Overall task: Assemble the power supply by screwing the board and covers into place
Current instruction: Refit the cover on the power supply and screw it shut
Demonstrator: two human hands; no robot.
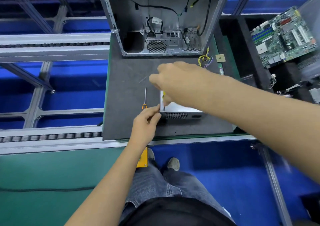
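Both hands (173, 80) meet at the power supply's (181, 112) left corner.

Blue floor (207, 165) at six o'clock; grey metal rails (52, 50) at nine; green bench edge (43, 173) at seven.

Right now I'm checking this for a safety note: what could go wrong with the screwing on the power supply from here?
1. The right hand covers the yellow screwdriver, so the tip is poorly seen and could slip off the screw.
2. The left hand only touches the power supply at its corner; the box may shift on the mat.
3. The spare screwdriver lies loose beside the left hand and could be knocked.
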